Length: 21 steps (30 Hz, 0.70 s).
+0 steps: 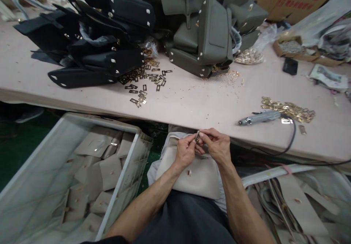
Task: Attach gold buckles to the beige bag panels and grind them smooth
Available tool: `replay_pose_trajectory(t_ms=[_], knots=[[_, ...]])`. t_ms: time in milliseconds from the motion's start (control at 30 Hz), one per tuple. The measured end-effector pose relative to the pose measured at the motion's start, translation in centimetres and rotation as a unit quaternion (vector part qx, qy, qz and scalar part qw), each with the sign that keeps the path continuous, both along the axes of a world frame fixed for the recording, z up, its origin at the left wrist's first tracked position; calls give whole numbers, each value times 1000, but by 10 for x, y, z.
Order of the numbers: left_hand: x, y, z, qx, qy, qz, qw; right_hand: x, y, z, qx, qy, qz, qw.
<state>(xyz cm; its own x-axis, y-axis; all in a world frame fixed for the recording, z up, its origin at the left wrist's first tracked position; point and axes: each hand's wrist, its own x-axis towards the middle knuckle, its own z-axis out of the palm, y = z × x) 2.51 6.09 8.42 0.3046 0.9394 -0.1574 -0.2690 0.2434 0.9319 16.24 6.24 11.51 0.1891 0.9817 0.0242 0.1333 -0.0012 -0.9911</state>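
Observation:
A light beige bag [201, 182] with a small gold fitting on its front lies on my lap. Above its far edge, my left hand [187, 149] and my right hand [218, 144] meet, their fingertips pinching a small metal piece [197, 137] between them. The piece is tiny, and the fingers partly cover it. On the table [186, 107] ahead, a grey electric screwdriver [259, 117] lies beside a pile of gold metal fittings [290, 110]. Dark rectangular metal plates [153, 76] are scattered further left.
Black bags [85, 67] and olive bags [216, 35] are heaped at the back. A crate [123, 125] of beige pieces stands at left, another [265, 174] at right. A cable [290, 147] crosses the table edge. A black device [290, 66] lies at right.

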Motion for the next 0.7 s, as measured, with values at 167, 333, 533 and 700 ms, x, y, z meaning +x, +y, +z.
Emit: replay_pose_trajectory(t_ms=[167,333,533,700], knots=[[-1,-2,1,12,-4,0,1000,1,0,3,3,-12,-2,1000],[-1,-2,1,8,-12,-4,1000,2,0,-1,-3,-26,-8,1000],[-1,-2,1,10,-9,-10,1000,2,0,-6,-4,-41,-18,999],[-2,-3,1,17,-8,-8,1000,0,0,-6,-2,-40,-18,999]])
